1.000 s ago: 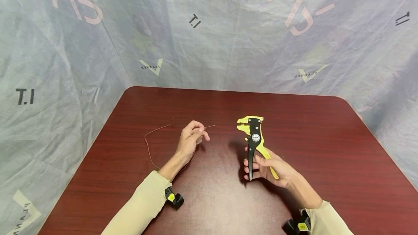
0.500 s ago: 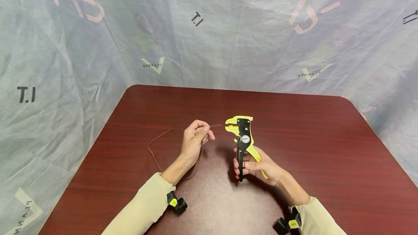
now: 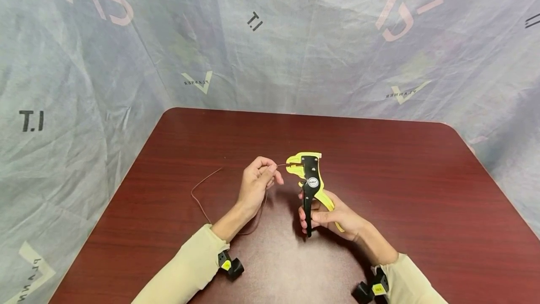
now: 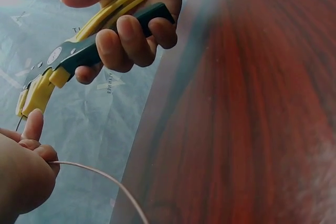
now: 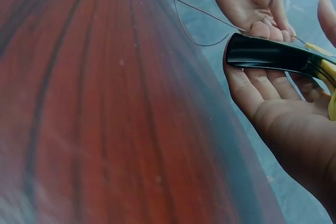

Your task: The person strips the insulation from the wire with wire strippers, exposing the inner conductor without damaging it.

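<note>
My left hand (image 3: 256, 184) pinches a thin brown wire (image 3: 205, 177) near one end, between thumb and fingers. That short end reaches into the mouth of a yellow and black wire stripper (image 3: 311, 172); the rest of the wire loops back under my wrist and over the table. My right hand (image 3: 337, 217) grips the stripper by its handles, which stand apart, with fingers curled round the black one. In the left wrist view the wire stripper (image 4: 63, 56) has its yellow head right by the left fingertips. In the right wrist view the black handle (image 5: 268, 53) lies across my fingers.
The dark red wood-grain table (image 3: 401, 168) lies under both hands. Behind it and along its sides hangs a grey printed sheet (image 3: 287, 41). Each wrist carries a small black camera, such as the left wrist camera (image 3: 234, 269).
My right hand has brought the wire stripper leftward, and my left hand has moved slightly right. The wire's end, earlier apart from the tool, is now in its mouth.
</note>
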Motion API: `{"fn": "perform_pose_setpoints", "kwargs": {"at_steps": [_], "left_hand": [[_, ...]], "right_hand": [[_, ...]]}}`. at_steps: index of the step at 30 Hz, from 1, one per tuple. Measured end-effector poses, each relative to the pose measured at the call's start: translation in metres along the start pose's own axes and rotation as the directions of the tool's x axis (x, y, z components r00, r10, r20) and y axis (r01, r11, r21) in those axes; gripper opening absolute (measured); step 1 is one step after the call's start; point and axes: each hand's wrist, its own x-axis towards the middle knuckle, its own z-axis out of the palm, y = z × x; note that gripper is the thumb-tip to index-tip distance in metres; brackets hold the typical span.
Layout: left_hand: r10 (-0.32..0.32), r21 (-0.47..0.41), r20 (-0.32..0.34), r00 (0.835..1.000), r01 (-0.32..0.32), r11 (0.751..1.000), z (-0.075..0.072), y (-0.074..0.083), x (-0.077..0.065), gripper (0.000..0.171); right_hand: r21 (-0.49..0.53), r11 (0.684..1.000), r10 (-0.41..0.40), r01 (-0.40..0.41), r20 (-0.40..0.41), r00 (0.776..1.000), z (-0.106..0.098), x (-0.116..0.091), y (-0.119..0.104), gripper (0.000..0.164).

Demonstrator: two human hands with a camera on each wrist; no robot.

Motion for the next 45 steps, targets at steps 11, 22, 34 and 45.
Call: {"fn": "perform_pose_setpoints", "kwargs": {"at_steps": [11,22,34,45], "left_hand": [[0.002,0.043,0.041,0.999,-0.003,0.999,0.0076,0.0034,-0.0052,0.008],[-0.003,0.05,0.078,0.997,-0.001,0.999,0.0092,0.0036,-0.0082,0.005],[-0.018,0.04,0.117,0.993,0.013,0.999,0.0076,0.005,-0.0093,0.01],[-0.043,0.054,0.142,0.989,0.035,0.998,0.0054,0.0057,-0.0092,0.009]], "right_hand": [[0.013,1.0,0.005,-0.005,0.039,0.999,0.0048,0.0001,0.0012,0.041],[0.04,0.999,0.024,-0.027,0.054,0.998,0.0071,-0.0013,0.0018,0.04],[-0.019,0.999,0.043,-0.042,0.041,0.998,0.0064,-0.0022,0.0033,0.036],[-0.048,0.998,0.037,-0.036,0.038,0.999,0.0088,-0.0047,0.0052,0.025]]}}
